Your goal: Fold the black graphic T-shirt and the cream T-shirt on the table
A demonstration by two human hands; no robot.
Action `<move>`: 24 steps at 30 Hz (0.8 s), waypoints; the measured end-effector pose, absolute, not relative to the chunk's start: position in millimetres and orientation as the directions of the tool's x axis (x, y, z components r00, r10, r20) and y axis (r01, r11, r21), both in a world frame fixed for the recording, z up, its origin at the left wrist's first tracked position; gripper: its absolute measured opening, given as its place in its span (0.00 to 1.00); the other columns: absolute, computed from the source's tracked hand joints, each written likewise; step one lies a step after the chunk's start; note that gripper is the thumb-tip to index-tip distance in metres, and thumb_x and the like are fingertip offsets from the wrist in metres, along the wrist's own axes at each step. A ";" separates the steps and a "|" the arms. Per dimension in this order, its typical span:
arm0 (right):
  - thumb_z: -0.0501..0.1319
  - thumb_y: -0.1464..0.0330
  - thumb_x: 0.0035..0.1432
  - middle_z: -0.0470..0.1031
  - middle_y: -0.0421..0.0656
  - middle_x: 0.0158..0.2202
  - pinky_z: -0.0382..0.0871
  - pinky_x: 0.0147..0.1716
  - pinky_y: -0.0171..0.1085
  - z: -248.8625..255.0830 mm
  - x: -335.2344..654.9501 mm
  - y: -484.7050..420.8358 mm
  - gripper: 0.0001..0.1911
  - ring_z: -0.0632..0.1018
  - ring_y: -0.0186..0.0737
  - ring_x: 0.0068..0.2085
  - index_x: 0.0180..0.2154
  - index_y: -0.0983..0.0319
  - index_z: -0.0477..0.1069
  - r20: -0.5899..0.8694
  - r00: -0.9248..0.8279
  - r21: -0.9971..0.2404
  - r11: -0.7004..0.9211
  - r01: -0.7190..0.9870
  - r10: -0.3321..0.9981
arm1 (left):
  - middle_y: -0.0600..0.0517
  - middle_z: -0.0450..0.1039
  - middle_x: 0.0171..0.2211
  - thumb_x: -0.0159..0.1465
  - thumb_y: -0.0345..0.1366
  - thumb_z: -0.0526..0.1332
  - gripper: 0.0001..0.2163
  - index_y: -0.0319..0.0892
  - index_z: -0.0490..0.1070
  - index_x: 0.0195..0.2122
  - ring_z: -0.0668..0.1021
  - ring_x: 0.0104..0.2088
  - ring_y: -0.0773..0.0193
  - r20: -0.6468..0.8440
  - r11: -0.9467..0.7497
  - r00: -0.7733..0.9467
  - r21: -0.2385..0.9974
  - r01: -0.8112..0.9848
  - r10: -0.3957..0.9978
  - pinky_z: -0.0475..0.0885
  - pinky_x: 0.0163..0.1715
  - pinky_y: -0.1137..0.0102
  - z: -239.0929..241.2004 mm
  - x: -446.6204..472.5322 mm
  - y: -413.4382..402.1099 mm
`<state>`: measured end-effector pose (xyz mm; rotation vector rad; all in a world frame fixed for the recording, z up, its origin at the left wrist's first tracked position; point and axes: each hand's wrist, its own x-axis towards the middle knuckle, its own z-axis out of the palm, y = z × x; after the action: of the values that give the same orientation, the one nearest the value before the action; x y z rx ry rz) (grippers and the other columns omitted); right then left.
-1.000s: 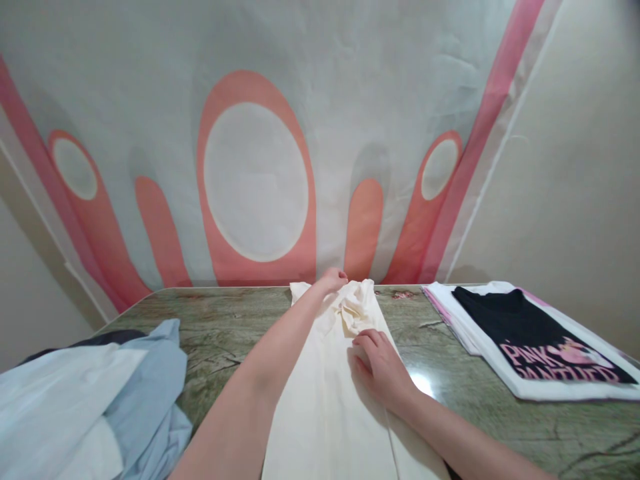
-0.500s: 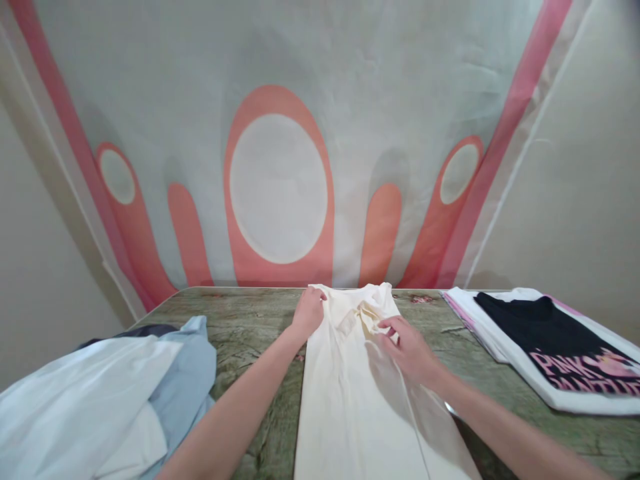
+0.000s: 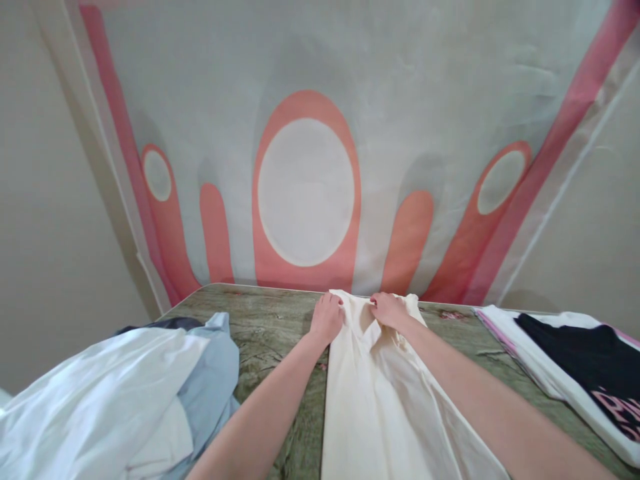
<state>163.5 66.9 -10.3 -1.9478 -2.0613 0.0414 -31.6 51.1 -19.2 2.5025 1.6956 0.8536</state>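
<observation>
A long cream garment (image 3: 370, 407), which looks like a pair of trousers, lies lengthwise on the table, its gathered top end at the far edge. My left hand (image 3: 327, 317) is closed on the top left corner, fingertips curled over the cloth. Closer to the middle of that top end, my right hand (image 3: 389, 310) pinches the fabric, thumb tucked beneath. Loose folds bunch up under my right hand, and my right forearm covers part of the garment's right side.
At left, a heap of crumpled clothes holds a white garment (image 3: 115, 393) and a light blue one (image 3: 215, 367). Folded shirts are stacked at right, with a black printed shirt (image 3: 575, 360) on top. The wooden table (image 3: 270, 317) ends at a wall with a pink-patterned hanging (image 3: 305, 267).
My right hand has moved up to the garment's top edge from the folds below it, and grips there. My left hand stays at the top left corner. The view has turned slightly left.
</observation>
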 end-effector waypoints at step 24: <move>0.58 0.67 0.53 0.77 0.45 0.38 0.62 0.39 0.35 -13.3 70.8 134.6 0.09 0.75 0.40 0.40 0.35 0.60 0.75 0.192 -0.087 -0.460 0.168 0.872 0.978 | 0.46 0.66 0.42 0.61 0.44 0.57 0.11 0.42 0.63 0.38 0.68 0.46 0.54 0.325 -0.165 0.068 0.278 0.946 0.943 0.60 0.44 0.63 -34.9 -36.9 45.7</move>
<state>70.8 134.6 -13.3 -1.7459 -2.0025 0.3136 -36.9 45.7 -34.9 2.3013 2.0349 0.6904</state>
